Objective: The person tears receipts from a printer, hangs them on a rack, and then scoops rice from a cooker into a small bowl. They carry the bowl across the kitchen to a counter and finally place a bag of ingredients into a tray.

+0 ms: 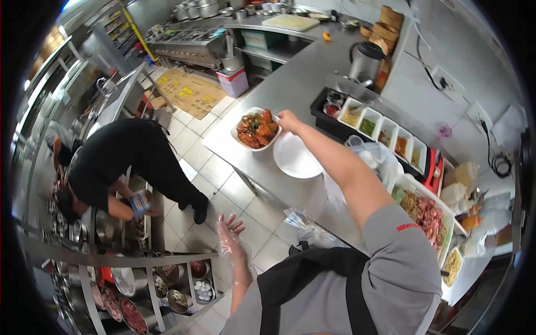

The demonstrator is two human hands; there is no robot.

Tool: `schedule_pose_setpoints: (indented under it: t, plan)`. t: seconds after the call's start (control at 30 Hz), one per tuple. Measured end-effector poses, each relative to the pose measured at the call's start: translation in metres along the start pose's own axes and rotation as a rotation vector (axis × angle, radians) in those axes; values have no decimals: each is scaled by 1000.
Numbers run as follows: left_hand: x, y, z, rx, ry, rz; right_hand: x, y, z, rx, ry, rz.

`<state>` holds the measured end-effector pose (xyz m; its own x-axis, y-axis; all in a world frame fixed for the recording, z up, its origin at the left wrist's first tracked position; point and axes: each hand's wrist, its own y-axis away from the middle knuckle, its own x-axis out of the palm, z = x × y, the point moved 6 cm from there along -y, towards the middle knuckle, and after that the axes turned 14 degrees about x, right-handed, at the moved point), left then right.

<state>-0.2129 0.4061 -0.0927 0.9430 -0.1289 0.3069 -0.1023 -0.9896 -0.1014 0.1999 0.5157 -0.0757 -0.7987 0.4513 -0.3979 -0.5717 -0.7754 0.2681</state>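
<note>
A white square bowl (pixel 273 143) of glazed brown meat pieces (pixel 257 129) with green bits is at the counter's near corner. My bare right hand (pixel 288 121) grips the bowl's right edge, the thumb and fingers closed at the rim. Beside it, below my right forearm, sits a round white bowl (pixel 296 157) with nothing in it. My left hand (pixel 232 237), in a clear plastic glove, hangs over the floor left of the counter. Its fingers are spread and it holds nothing.
A topping tray (pixel 371 125) with several compartments lines the wall side of the counter, near a steel jug (pixel 365 61). A large tub of raw meat (pixel 427 220) stands at right. A co-worker in black (pixel 123 162) bends over at left, above pans beside a metal rack (pixel 128 259).
</note>
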Motion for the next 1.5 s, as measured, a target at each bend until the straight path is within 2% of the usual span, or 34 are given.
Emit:
schedule_pose_setpoints:
  t: [0.1, 0.13, 0.17, 0.23, 0.3, 0.4, 0.43, 0.5, 0.53, 0.63, 0.67, 0.73, 0.77, 0.8, 0.87, 1.03, 1.13, 1.2, 1.27, 1.33, 1.4, 1.47, 1.5]
  plan:
    - [18, 2, -20, 37, -21, 49, -35, 34, 33, 0, 26, -64]
    - [27, 0, -23, 56, -19, 55, -49, 44, 44, -56, 114, -15]
    - [37, 2, -28, 126, -20, 109, -69, 63, 56, -103, 142, -51]
    - [55, 2, -33, 109, -19, 137, -103, 92, 64, -114, 165, -96]
    - [79, 7, -40, 122, 18, 235, -142, 141, 66, -124, 98, -150]
    - [116, 13, -45, 161, 27, 357, -201, 219, 46, -157, -189, -142]
    - [130, 14, -48, 159, 45, 391, -225, 254, 41, -132, -198, -189]
    - [154, 19, -54, 167, 90, 485, -264, 336, 27, 15, 6, -360]
    - [165, 25, -58, 161, 93, 513, -279, 375, 16, 146, 45, -328]
    - [199, 45, -66, 201, 179, 592, -331, 492, -28, 172, 274, -696]
    - [210, 60, -69, 195, 185, 610, -342, 537, -45, 177, 214, -775]
    - [231, 93, -80, 196, 173, 604, -355, 624, -79, 335, -28, -822]
    - [240, 112, -84, 194, 163, 602, -362, 663, -104, 315, -213, -854]
    - [248, 133, -88, 192, 159, 606, -372, 701, -123, 373, -163, -845]
    - [263, 178, -95, 256, 196, 643, -393, 777, -183, 424, -316, -982]
    - [284, 283, -78, 234, 208, 561, -443, 945, -305, 550, -386, -1244]
    - [295, 343, -70, 252, 229, 547, -470, 1003, -365, 653, -495, -1326]
    - [306, 368, -76, 289, 201, 548, -492, 1029, -413, 628, -549, -1426]
    - [312, 383, -81, 399, 117, 447, -526, 1049, -478, 570, -518, -1554]
    - [320, 402, -95, 420, 109, 396, -560, 1058, -542, 661, -508, -1660]
    - [320, 416, -105, 422, 57, 377, -586, 1049, -551, 671, -596, -1667]
    - [317, 431, -115, 486, -22, 367, -615, 1042, -596, 658, -598, -1642]
    - [316, 432, -115, 520, -8, 376, -630, 1039, -609, 623, -620, -1692]
